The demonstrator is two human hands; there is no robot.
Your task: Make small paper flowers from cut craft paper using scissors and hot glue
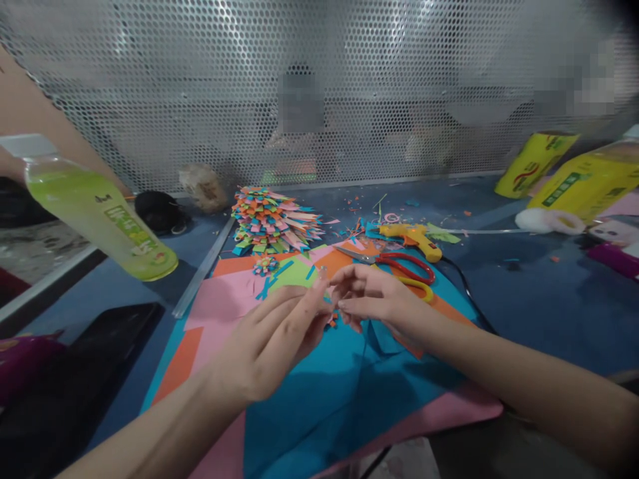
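At mid-frame the left hand [274,339] and right hand [377,299] meet, fingers curled; I cannot tell whether either grips anything. A small paper piece [333,320] shows just below their fingertips. Coloured sheets [299,426] overlie the blue table [539,299]; a perforated metal screen [349,146] spans the top.

Passage lies over the near blue paper [304,406], while scissors [380,258], glue gun [414,235] and paper-strip bundle [269,223] obstruct the far side.

Head-height view, forward and down
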